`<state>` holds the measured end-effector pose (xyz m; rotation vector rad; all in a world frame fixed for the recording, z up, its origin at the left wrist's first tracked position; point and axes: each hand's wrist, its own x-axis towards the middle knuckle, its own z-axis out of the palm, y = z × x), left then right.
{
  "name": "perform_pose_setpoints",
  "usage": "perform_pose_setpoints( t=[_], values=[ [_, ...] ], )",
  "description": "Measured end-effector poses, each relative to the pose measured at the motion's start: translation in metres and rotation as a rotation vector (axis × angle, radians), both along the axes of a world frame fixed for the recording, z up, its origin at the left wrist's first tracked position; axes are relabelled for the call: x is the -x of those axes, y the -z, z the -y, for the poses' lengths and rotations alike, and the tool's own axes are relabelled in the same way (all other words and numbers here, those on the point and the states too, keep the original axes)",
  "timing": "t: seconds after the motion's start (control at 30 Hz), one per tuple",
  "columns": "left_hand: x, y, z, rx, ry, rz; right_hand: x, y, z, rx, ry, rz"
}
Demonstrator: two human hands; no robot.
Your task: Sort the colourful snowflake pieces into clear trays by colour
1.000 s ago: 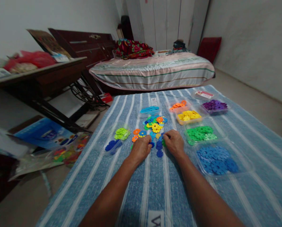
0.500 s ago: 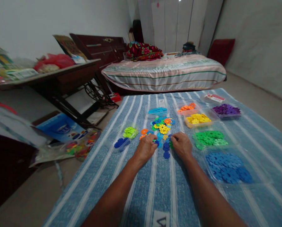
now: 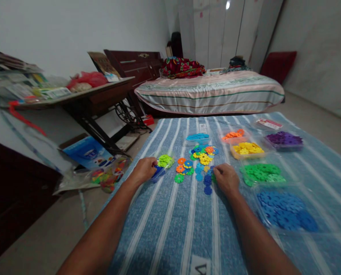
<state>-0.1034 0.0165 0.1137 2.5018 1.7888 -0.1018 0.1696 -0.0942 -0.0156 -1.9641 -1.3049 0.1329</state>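
Observation:
My left hand (image 3: pixel 144 169) is closed at the left side of a small clear tray, its fingertips over dark blue notched plastic discs (image 3: pixel 158 171). The disc in its pinch mostly blends with those below. Lime green discs (image 3: pixel 165 160) fill the tray's far part. My right hand (image 3: pixel 227 177) is closed at the right of the loose pile, with a dark blue disc at its fingertips. Beside it lie more dark blue discs (image 3: pixel 207 183) and light blue discs (image 3: pixel 199 172). Orange discs (image 3: pixel 180 168) and a mixed heap with yellow discs (image 3: pixel 205 159) lie between my hands and beyond.
Clear trays hold blue discs (image 3: pixel 286 210), green discs (image 3: pixel 262 173), yellow discs (image 3: pixel 247 148), purple discs (image 3: pixel 285 139), orange discs (image 3: pixel 234 135) and light blue discs (image 3: pixel 197 136). A striped cloth (image 3: pixel 164 233) covers the surface. A cluttered table (image 3: pixel 102 88) stands left, a bed (image 3: pixel 210 91) behind.
My left hand has moved left from the loose pile to the small tray, and the dark blue disc at its fingertips has left the pile. My right hand stays by the pile.

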Motion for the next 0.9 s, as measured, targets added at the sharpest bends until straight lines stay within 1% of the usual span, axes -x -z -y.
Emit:
perform_pose_setpoints(
  t=[0.13, 0.23, 0.3, 0.33, 0.37, 0.43, 0.53, 0.6, 0.67, 0.7, 0.77, 0.83, 0.9],
  values=[
    [0.001, -0.002, 0.0, 0.036, -0.023, -0.11, 0.0, 0.0, 0.0, 0.011, 0.001, -0.004],
    [0.0, -0.006, 0.002, 0.003, -0.091, -0.183, 0.0, -0.001, 0.0, 0.017, -0.001, -0.007],
    [-0.001, -0.009, 0.006, -0.052, -0.127, -0.17, 0.0, -0.002, 0.0, 0.022, 0.004, -0.01],
    [-0.002, -0.011, 0.009, -0.074, -0.12, -0.13, 0.0, -0.002, 0.0, 0.024, 0.006, -0.011],
    [-0.004, -0.014, 0.013, -0.087, -0.096, -0.066, 0.0, -0.002, 0.0, 0.026, 0.008, -0.012],
    [-0.009, -0.02, 0.024, -0.072, 0.0, 0.114, -0.001, -0.001, 0.0, 0.027, 0.007, -0.008],
    [-0.021, -0.031, 0.046, 0.041, 0.182, 0.378, -0.001, -0.001, 0.0, 0.022, 0.004, -0.002],
    [-0.032, -0.033, 0.061, 0.121, 0.281, 0.46, -0.001, -0.001, 0.0, 0.018, 0.007, -0.002],
    [-0.044, -0.027, 0.074, 0.174, 0.371, 0.464, -0.001, -0.002, 0.0, 0.016, 0.007, 0.0],
    [-0.049, -0.021, 0.079, 0.193, 0.412, 0.445, -0.001, -0.002, 0.001, 0.016, 0.003, 0.002],
    [-0.059, -0.003, 0.086, 0.223, 0.474, 0.4, -0.002, -0.002, 0.001, 0.018, -0.003, 0.007],
    [-0.069, 0.017, 0.089, 0.242, 0.485, 0.365, -0.003, -0.002, 0.001, 0.016, -0.002, 0.006],
    [-0.078, 0.035, 0.09, 0.238, 0.453, 0.351, -0.004, -0.001, 0.001, -0.004, 0.0, -0.008]
  ],
)
